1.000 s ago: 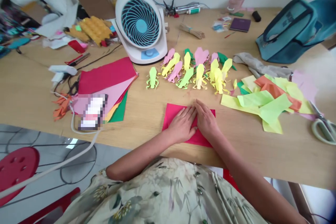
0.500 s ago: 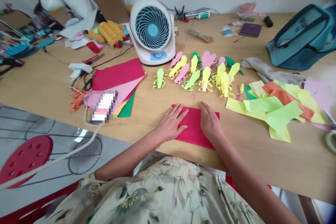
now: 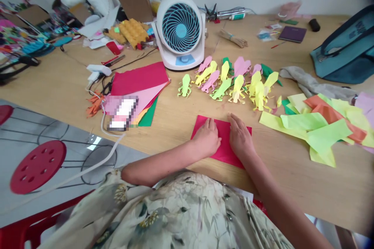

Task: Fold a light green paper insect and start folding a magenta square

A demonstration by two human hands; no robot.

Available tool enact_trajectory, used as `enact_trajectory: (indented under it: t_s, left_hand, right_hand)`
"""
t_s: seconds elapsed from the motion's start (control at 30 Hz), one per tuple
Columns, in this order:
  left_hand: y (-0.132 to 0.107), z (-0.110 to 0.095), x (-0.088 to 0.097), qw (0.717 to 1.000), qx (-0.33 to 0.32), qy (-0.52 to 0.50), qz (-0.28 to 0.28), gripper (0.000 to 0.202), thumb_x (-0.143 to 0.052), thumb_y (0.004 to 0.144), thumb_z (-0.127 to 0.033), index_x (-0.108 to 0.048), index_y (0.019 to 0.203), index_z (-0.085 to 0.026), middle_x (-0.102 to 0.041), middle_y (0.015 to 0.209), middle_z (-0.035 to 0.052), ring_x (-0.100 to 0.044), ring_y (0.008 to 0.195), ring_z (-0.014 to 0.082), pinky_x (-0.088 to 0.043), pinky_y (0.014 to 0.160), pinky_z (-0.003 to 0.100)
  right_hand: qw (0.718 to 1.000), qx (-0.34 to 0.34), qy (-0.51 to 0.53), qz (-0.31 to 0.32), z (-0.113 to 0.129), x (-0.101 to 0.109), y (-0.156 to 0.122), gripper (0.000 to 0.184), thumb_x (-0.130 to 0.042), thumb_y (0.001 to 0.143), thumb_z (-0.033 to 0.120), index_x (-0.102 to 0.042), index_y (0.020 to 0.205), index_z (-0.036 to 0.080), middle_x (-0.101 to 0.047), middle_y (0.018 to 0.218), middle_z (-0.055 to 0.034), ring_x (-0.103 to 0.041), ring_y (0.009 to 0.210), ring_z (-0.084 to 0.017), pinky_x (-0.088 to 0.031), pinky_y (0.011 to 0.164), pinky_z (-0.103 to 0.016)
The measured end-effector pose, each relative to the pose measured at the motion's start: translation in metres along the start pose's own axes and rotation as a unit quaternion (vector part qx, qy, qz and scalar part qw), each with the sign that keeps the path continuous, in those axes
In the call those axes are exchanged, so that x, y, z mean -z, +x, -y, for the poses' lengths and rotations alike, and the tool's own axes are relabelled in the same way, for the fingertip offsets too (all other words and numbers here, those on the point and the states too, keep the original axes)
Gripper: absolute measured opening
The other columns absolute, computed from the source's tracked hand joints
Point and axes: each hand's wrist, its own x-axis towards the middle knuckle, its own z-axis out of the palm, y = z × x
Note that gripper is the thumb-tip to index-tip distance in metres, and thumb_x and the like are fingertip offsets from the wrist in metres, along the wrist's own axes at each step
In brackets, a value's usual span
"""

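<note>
A magenta folded paper [image 3: 225, 140] lies flat near the table's front edge. My left hand [image 3: 207, 139] rests on its left half with fingers stretched flat. On the right half lies my right hand [image 3: 240, 137], also flat, fingers pointing away from me. Both hands press down on the sheet and hold nothing. Just beyond the sheet stand several folded paper insects [image 3: 230, 79] in yellow, green and pink.
A small white fan [image 3: 181, 31] stands behind the insects. Coloured paper sheets [image 3: 140, 89] with a phone on them lie at left, loose scraps [image 3: 318, 124] at right, a teal bag [image 3: 347, 52] far right. Clutter fills the table's back left. A red stool [image 3: 36, 165] stands below.
My left hand slid left across the magenta sheet, away from my right hand, then came back toward the middle. The view drifted, so everything sits a little further right.
</note>
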Motion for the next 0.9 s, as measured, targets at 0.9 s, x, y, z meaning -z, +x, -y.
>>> enact_trajectory:
  t_s: [0.9]
  left_hand:
    - [0.027, 0.038, -0.024, 0.965, -0.218, -0.122, -0.075, 0.048, -0.048, 0.100, -0.026, -0.046, 0.141, -0.002, -0.044, 0.152, 0.0223, -0.038, 0.146, 0.0293, -0.033, 0.122, 0.044]
  right_hand:
    - [0.999, -0.018, -0.003, 0.050, 0.011, 0.013, 0.006, 0.055, -0.035, 0.091, 0.009, -0.043, 0.145, 0.001, -0.048, 0.149, -0.0244, -0.041, 0.144, -0.027, -0.038, 0.119, -0.046]
